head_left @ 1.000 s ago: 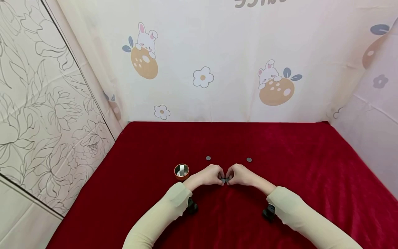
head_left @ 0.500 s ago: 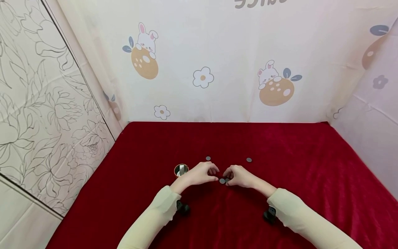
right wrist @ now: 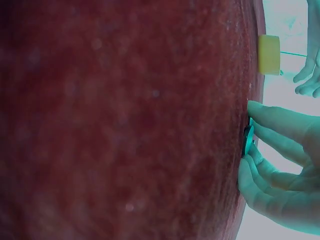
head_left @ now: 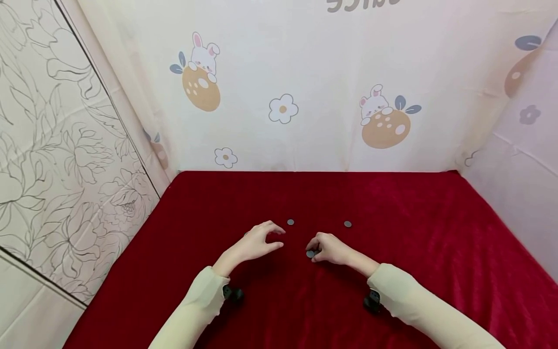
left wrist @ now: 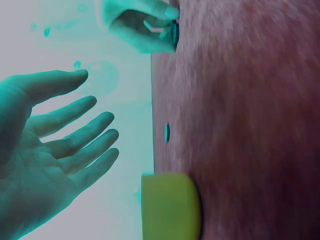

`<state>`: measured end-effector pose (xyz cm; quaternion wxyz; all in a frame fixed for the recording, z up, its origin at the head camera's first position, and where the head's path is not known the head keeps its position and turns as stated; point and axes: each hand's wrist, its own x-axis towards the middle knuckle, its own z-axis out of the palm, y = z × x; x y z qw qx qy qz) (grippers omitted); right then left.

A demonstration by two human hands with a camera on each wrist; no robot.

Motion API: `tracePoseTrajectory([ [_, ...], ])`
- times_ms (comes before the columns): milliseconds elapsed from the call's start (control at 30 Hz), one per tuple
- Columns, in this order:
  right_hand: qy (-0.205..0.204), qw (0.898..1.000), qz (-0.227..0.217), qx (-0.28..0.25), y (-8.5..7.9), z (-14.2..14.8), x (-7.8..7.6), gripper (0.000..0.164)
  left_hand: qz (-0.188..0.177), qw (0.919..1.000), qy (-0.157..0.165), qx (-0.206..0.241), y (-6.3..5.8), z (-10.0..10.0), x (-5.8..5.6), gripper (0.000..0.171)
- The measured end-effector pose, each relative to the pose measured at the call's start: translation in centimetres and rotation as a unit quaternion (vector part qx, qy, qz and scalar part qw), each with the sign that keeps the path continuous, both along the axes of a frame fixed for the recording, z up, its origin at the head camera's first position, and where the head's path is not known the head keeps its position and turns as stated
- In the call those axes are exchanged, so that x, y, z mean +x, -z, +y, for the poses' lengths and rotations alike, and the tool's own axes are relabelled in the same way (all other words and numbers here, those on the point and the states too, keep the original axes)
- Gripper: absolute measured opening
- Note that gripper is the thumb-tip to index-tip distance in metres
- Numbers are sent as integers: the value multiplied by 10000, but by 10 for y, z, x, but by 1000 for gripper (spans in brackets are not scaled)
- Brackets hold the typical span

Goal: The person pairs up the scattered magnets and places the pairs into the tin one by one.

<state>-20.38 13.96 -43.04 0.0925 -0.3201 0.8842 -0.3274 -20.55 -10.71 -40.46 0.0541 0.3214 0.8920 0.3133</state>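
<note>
My left hand [head_left: 260,241] hovers over the left part of the cloth with spread fingers, holding nothing. Beneath it in the head view, the small round container is almost wholly covered; the left wrist view shows its yellowish side [left wrist: 170,207]. My right hand [head_left: 333,249] is down on the cloth, its thumb and fingers curled round a small grey disc [head_left: 310,254]. A second disc may lie under those fingertips; I cannot tell. In the right wrist view the disc [right wrist: 248,140] sits between thumb and fingertips.
Two more grey discs lie farther back, a left one [head_left: 290,222] and a right one [head_left: 348,224]. Red velvety cloth [head_left: 392,203] covers the table. A printed curtain [head_left: 322,63] hangs behind it, with patterned sheets at both sides.
My left hand has let go of its disc and drawn back leftward, opening and passing over the container. My right hand has stayed almost where it was, beside the front discs.
</note>
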Motion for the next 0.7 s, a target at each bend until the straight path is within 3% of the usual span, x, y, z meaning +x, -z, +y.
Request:
tracePoseTrajectory([
  [333, -149, 9994, 306, 20, 2, -3, 0, 16, 74, 9987, -205, 471, 5, -29, 0, 34],
  [500, -118, 9998, 172, 39, 2, -4, 0, 13, 23, 9981, -395, 464, 9, -39, 2, 35],
  [700, -170, 9997, 19, -170, -2, -3, -1, 13, 249, 9975, -508, 435, 13, -50, 3, 38],
])
